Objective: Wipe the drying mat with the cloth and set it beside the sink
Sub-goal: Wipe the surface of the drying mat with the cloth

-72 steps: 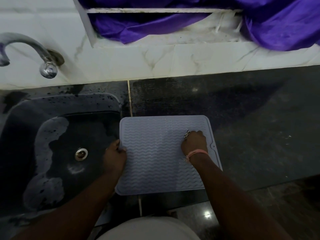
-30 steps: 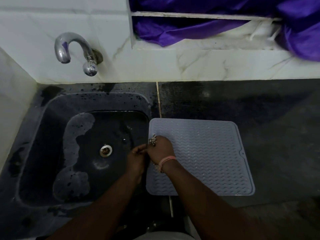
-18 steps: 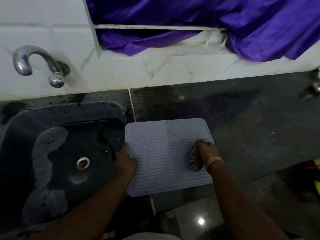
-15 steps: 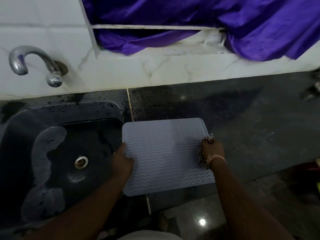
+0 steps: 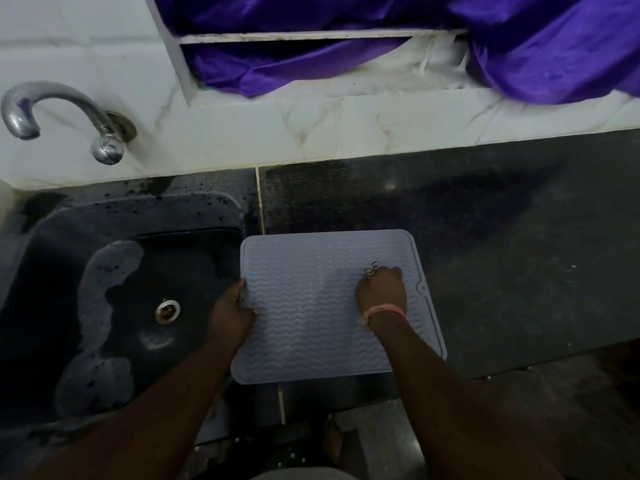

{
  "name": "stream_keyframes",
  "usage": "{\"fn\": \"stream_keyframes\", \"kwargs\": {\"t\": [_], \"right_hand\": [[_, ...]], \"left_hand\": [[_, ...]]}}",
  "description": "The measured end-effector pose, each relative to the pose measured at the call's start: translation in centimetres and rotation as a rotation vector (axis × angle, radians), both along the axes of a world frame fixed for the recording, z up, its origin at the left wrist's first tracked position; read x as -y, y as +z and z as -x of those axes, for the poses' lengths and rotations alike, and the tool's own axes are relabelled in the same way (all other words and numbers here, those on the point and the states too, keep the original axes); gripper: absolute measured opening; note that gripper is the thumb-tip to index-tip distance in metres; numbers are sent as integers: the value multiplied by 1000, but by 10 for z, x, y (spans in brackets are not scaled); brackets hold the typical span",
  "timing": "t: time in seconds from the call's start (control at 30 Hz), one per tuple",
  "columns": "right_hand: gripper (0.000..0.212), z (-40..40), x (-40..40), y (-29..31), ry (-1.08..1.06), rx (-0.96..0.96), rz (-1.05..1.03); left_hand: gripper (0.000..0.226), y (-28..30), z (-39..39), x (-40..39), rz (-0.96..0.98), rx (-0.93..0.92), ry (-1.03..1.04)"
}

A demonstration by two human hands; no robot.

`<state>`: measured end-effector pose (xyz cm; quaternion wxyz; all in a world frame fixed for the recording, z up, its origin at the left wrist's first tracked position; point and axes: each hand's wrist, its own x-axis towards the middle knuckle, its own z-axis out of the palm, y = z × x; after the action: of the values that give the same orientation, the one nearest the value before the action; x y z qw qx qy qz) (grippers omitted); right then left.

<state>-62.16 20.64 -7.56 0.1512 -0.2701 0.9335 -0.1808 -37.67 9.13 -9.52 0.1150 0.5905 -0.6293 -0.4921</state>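
Note:
A pale grey ribbed drying mat lies flat on the dark counter, its left edge at the sink's right rim. My left hand grips that left edge, thumb on top. My right hand is curled round a checked cloth and presses it onto the right half of the mat. Only a small tuft of the cloth shows past the knuckles. A pink band is on my right wrist.
A dark sink with a drain and pale residue lies to the left. A chrome tap juts from the white tiled wall. Purple fabric hangs over a ledge behind. Dark counter stretches right.
My right hand with the cloth swept from the mat's left side to its right edge, then came back a little inward and up. My left hand kept hold of the left edge.

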Motion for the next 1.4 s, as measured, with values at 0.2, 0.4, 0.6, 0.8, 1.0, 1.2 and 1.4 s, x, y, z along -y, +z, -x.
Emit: {"fn": "stream_keyframes", "kwargs": {"t": [0.2,0.4,0.6,0.8,1.0,1.2,1.4], "right_hand": [[16,-65,32,-7,113,2,65],[17,-123,71,-13,264,44,50],[23,-182,103,-4,385,272,77],[15,-124,74,8,205,462,293],[25,12,-17,6,-266,10,171],[20,8,-28,0,-317,19,163],[24,-39,-12,6,-356,214,266]], "left_hand": [[74,2,-4,2,-41,4,-39],[70,1,-8,5,-37,-20,-46],[26,-3,-19,0,137,8,-78],[46,-8,-26,1,-26,-188,-11],[71,-6,-19,5,67,-82,-140],[74,-5,-15,7,126,40,-210],[73,-6,-14,10,122,80,-245]]}}
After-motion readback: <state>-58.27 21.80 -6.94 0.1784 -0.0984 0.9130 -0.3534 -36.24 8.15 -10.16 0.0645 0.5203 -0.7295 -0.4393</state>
